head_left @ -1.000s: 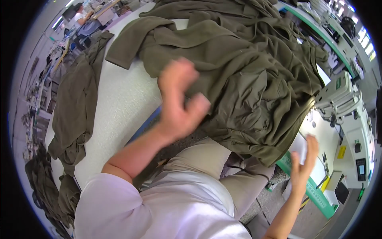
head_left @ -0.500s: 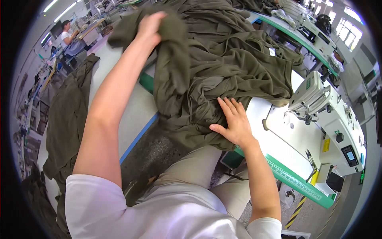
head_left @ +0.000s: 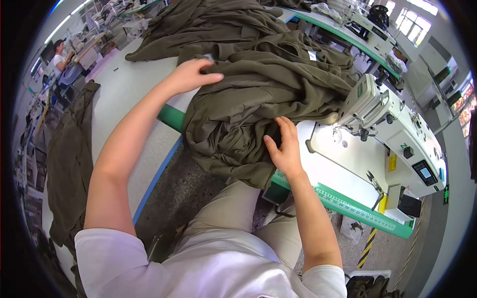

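Olive garment (head_left: 238, 124) is lying in a crumpled heap right in front of us, sagging over the front edge of the bench (head_left: 318, 165), just left of the white sewing machine (head_left: 397, 134). We're hovering our left hand (head_left: 191, 77) around its far left side, fingers relaxed, thumb apart, though we can't tell if it's touching. Our right hand (head_left: 287, 154) is resting against the right side, fingers loose, not grabbing. More olive cloth (head_left: 72, 164) is hanging off to our left.
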The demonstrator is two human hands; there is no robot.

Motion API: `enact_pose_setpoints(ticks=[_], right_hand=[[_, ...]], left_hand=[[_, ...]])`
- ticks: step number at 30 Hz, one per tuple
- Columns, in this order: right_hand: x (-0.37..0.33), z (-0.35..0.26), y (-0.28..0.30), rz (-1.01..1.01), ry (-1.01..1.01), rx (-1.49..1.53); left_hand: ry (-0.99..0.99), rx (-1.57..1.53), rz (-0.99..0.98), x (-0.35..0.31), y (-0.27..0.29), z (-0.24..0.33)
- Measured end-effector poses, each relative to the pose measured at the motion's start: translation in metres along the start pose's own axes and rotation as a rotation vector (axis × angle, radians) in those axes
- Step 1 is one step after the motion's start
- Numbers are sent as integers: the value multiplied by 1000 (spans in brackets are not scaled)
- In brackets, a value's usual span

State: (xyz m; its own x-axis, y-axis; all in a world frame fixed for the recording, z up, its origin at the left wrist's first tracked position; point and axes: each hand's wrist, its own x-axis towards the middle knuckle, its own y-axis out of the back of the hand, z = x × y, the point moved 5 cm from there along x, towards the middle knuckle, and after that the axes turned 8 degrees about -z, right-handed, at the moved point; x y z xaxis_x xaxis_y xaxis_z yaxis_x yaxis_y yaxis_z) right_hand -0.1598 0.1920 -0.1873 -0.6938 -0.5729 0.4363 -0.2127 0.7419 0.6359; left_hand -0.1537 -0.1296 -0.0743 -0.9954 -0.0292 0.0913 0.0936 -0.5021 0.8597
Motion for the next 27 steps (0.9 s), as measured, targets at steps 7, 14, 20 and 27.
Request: enact_pose_setpoints(ticks=[7, 14, 20, 27], right_hand=[[-2, 8, 14, 284, -57, 57], [29, 28, 43, 556, -400, 675], [99, -20, 79, 179, -410, 1097], [43, -104, 25, -741, -205, 633]], left_hand=[[418, -363, -491, -86, -60, -1], [3, -924, -67, -112, -19, 56], [-198, -605, 627, -106, 185, 58], [-127, 232, 845, -149, 255, -15]])
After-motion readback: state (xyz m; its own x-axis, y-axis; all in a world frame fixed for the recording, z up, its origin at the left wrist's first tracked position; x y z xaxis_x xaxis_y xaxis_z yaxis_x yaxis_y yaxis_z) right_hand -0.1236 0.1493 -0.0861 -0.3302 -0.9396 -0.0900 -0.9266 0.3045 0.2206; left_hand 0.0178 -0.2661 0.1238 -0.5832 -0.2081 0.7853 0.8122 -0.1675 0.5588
